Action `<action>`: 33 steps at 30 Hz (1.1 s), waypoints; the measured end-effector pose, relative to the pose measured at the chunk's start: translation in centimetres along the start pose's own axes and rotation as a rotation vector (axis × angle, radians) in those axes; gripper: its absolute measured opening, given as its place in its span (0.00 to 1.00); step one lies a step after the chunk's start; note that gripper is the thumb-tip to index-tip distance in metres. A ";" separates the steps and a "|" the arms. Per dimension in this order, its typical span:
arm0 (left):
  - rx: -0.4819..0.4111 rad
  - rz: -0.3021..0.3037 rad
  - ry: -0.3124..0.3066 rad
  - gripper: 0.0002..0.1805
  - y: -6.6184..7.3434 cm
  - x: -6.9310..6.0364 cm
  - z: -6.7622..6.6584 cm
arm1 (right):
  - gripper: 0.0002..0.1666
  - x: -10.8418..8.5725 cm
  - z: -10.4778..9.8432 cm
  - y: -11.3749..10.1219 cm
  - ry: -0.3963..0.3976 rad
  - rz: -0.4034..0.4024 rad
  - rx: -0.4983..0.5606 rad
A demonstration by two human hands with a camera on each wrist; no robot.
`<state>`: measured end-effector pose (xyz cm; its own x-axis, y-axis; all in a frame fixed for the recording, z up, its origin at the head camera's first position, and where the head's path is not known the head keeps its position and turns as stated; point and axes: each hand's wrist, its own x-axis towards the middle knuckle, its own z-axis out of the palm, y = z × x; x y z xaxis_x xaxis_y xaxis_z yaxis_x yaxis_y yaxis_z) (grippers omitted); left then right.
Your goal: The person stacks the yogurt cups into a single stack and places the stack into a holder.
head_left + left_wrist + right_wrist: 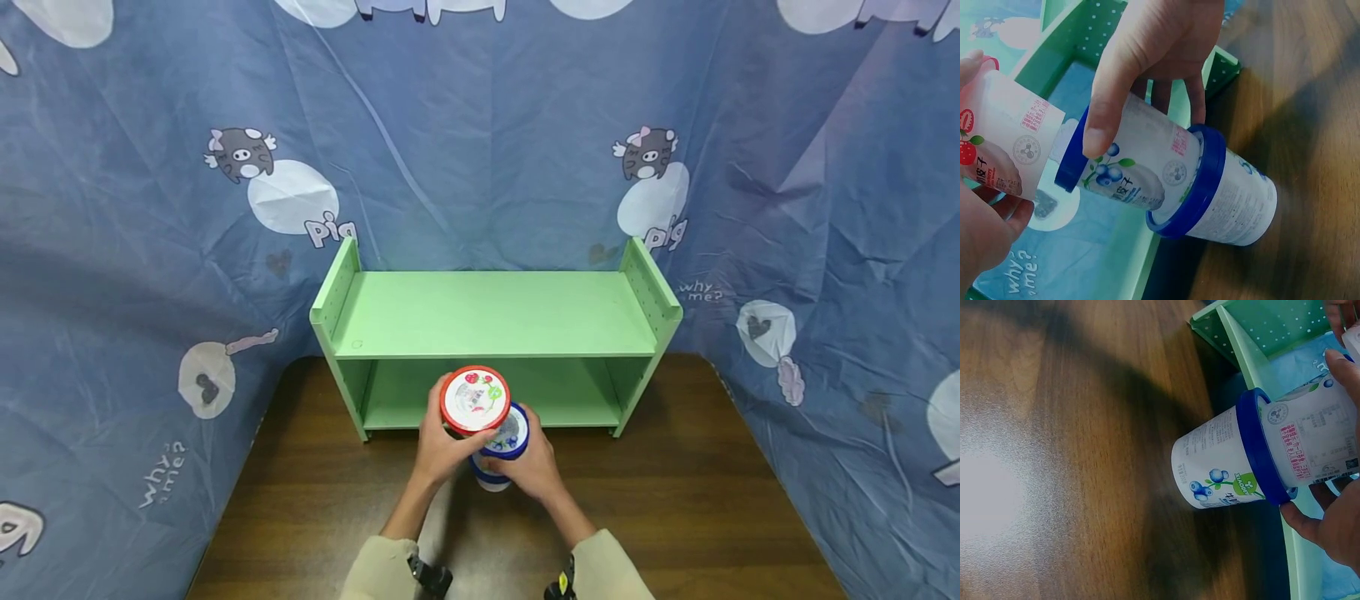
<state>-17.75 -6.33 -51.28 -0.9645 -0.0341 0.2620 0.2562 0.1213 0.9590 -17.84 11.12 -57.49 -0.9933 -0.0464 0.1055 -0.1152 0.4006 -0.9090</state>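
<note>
My left hand (441, 450) grips a white tub with a red lid (476, 398) and strawberry pictures, upright and highest in view. Just to the right and lower, my right hand (537, 468) holds an upper blue-lidded tub (1141, 156) with blueberries printed on its side. Its bottom meets the lid of a lower blue-lidded tub (1210, 462) of the same kind, which is over the wooden table. The red-lidded tub's bottom sits close to the upper blue lid; the left wrist view shows a small gap between them.
A green two-tier shelf (495, 312) with raised side panels stands behind the hands on the brown wooden table (660, 517). A blue curtain (480, 150) printed with pigs hangs behind and around the table.
</note>
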 end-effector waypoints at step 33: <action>0.067 -0.047 -0.097 0.57 -0.1 0.7 2.4 | 0.62 0.1 0.3 0.2 0.042 -0.003 0.014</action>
<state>-18.65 -3.93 -51.43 -0.9779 0.0542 0.2020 0.2086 0.1883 0.9597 -17.96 10.92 -57.80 -0.9922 -0.0093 0.1243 -0.1181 0.3872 -0.9144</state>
